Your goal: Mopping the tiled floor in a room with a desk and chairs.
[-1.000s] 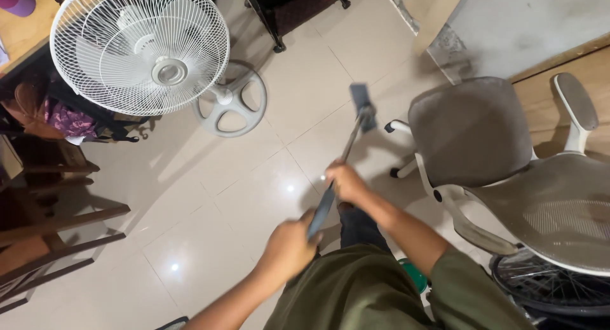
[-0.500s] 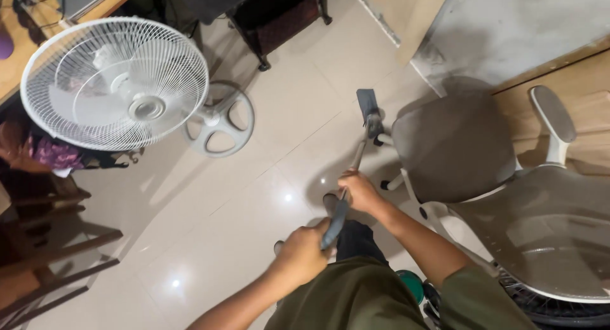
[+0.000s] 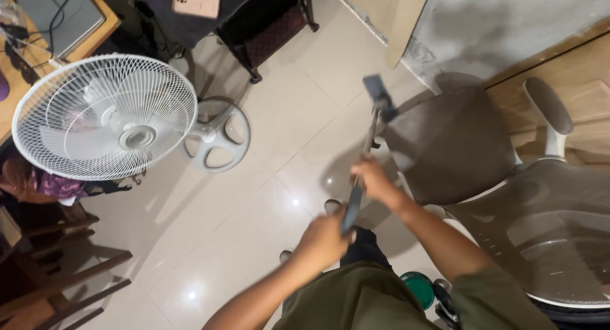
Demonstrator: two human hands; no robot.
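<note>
The left grip (image 3: pixel 323 241) is wrapped shut around the near, dark end of a long mop handle (image 3: pixel 361 171), low in the view and just above the person's olive green shirt (image 3: pixel 356 301). A little farther up the same handle, the right grip (image 3: pixel 375 180) is also clenched around it, fingers curled over the shaft. From the right grip the handle runs on away and slightly rightward to a flat grey mop head (image 3: pixel 376 88), which sits on the pale tiled floor (image 3: pixel 254 203) right beside the seat edge of a grey office chair (image 3: pixel 464 145). The chair fills the area right of both grips, its mesh back nearest the person and one armrest pointing away. A small green lid-like object (image 3: pixel 419 288) shows on the floor just beneath the right forearm. Well to the left of the grips stands a white pedestal fan (image 3: pixel 105 117) with a round spoked base (image 3: pixel 217 136). Beyond the fan, at the far left, lies a wooden tabletop (image 3: pixel 95 15).
</note>
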